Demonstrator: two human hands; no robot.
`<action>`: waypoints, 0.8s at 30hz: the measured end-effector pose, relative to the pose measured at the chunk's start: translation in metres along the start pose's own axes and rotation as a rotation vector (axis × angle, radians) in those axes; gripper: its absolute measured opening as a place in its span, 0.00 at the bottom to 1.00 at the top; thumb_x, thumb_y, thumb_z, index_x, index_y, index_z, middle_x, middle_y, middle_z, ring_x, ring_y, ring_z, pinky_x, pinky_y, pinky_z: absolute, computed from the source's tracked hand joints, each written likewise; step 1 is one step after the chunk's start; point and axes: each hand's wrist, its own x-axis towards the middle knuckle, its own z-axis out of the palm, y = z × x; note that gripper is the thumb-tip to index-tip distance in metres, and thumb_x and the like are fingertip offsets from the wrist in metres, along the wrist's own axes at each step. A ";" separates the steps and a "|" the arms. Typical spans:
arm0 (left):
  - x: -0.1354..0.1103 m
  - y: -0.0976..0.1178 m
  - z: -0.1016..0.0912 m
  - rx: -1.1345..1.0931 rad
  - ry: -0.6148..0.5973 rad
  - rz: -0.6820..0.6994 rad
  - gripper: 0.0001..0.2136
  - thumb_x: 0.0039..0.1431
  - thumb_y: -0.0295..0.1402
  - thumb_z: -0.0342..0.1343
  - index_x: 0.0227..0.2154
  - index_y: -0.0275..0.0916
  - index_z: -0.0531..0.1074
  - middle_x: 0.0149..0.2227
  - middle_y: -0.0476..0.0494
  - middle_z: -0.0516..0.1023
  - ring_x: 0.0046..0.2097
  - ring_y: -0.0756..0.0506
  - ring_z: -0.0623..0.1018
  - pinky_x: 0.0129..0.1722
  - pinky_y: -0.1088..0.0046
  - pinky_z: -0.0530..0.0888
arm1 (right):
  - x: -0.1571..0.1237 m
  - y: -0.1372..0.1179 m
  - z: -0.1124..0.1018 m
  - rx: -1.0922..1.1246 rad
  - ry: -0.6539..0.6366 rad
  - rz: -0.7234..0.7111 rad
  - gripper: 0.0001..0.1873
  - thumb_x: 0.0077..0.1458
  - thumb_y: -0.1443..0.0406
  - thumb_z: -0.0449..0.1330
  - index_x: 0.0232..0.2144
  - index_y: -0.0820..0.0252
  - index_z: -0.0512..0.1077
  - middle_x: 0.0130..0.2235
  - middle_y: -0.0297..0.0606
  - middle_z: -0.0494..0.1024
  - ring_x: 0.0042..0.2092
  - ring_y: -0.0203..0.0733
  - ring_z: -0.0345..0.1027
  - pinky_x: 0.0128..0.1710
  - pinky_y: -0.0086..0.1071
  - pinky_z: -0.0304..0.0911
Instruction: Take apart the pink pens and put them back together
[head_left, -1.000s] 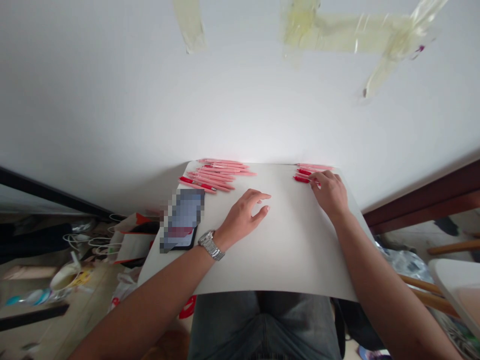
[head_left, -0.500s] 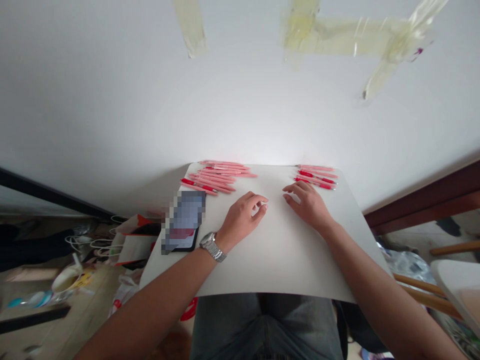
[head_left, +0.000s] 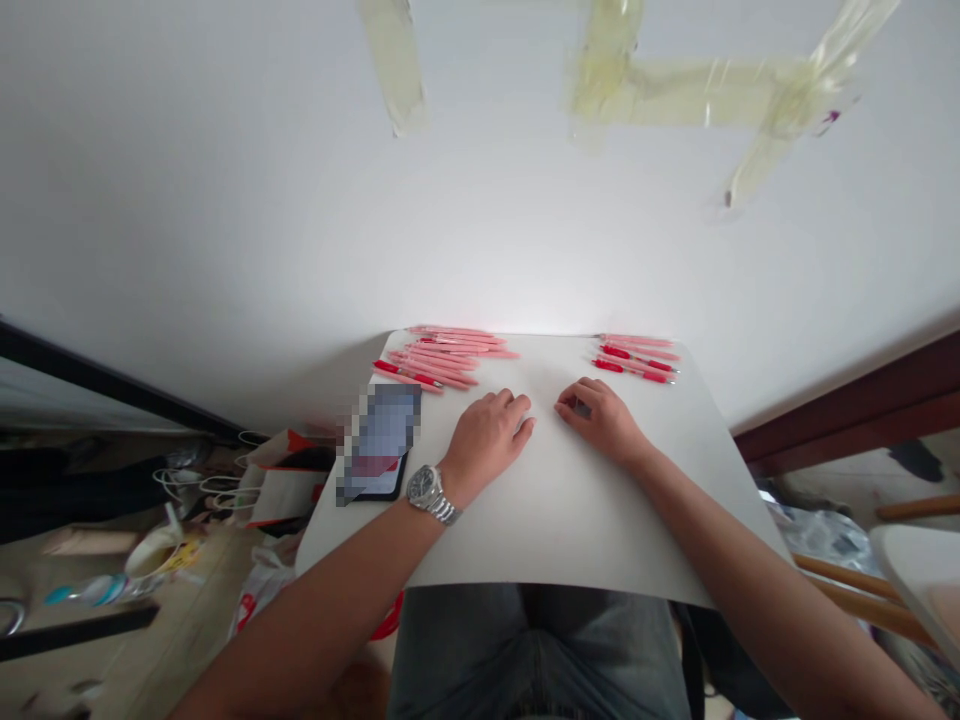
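My left hand [head_left: 489, 432], with a steel watch [head_left: 429, 490] on its wrist, rests over the white table [head_left: 547, 520]. Its fingers are loosely bent with the thumb apart, and I see nothing in it. To its upper left lies a pile of pink pens [head_left: 442, 360], with a red pen [head_left: 409, 375] at the near side. My right hand [head_left: 600, 420] is on the table with fingers curled and thumb close to the fingertips, holding nothing visible. Beyond it are several red pens [head_left: 634, 371] and pink pens [head_left: 641, 341], apart from the hand.
A phone [head_left: 379, 440], partly blurred out, lies at the table's left side. A white wall [head_left: 480, 220] with tape strips [head_left: 705, 95] rises behind. Bags [head_left: 285, 490] and a cup [head_left: 154, 550] are on the floor at left. A white chair [head_left: 919, 570] stands at right.
My right hand has drawn back from the red pens toward me, its fingers curling closer together. My left hand's fingers have turned down toward the table. The view has shifted slightly.
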 end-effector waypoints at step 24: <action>-0.015 -0.063 -0.065 -0.110 -0.005 -0.048 0.07 0.69 0.32 0.55 0.46 0.44 0.76 0.47 0.46 0.80 0.48 0.43 0.79 0.50 0.64 0.76 | 0.003 -0.003 -0.002 0.017 -0.037 0.030 0.06 0.65 0.62 0.60 0.35 0.54 0.76 0.36 0.39 0.79 0.40 0.47 0.71 0.42 0.39 0.66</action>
